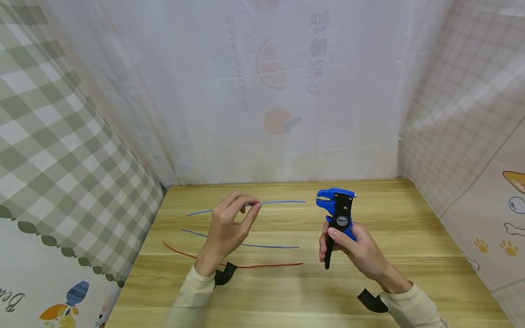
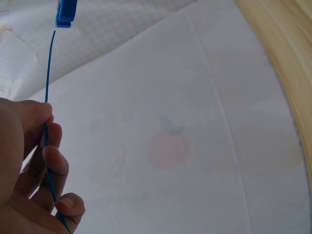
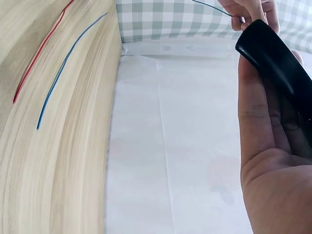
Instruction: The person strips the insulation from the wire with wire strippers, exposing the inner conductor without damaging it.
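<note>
Between thumb and fingers my left hand (image 1: 230, 224) pinches a blue wire (image 1: 283, 201), raised above the table. One end of the wire points right, toward the wire stripper; in the head view a small space separates them. My right hand (image 1: 361, 249) grips the wire stripper (image 1: 341, 212) by its black and blue handles, head up, its slotted mouth facing left. In the left wrist view the wire (image 2: 48, 73) runs along the fingers, its tip just below the tool's blue head (image 2: 66, 13). The right wrist view shows a black handle (image 3: 278, 63) against the palm.
A second blue wire (image 1: 270, 246) lies on the wooden table (image 1: 410, 264), partly behind the left hand. Nearer the front lies a red wire (image 1: 270, 265), passing behind the left wrist. Printed cloth walls (image 1: 287, 155) enclose the table at the back and both sides.
</note>
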Tool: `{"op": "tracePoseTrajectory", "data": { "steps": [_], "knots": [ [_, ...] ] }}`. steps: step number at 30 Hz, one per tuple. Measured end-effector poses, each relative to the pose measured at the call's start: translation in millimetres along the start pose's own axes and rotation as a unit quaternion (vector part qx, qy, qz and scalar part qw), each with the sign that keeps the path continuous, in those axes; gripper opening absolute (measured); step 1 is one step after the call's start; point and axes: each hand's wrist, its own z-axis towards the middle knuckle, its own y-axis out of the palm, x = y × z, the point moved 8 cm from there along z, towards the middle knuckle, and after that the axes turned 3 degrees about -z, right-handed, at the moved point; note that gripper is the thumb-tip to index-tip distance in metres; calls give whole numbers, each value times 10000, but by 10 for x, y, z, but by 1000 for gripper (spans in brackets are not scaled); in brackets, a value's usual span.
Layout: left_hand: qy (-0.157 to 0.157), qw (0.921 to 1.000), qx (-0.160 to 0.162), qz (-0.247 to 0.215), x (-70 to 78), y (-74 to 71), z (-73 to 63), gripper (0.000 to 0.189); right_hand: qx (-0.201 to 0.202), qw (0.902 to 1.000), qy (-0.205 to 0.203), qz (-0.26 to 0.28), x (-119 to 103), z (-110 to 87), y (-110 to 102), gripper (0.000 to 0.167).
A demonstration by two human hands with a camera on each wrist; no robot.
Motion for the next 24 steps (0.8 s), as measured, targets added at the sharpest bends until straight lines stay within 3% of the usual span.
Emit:
{"op": "tracePoseTrajectory", "data": {
  "steps": [14, 24],
  "knots": [
    [118, 9999, 107, 27, 82, -29, 56, 7, -421, 9974, 32, 580, -30, 19, 168, 27],
    [165, 9998, 77, 90, 117, -24, 78, 10, -463, 9965, 81, 691, -21, 49, 215, 28]
  ]
}}
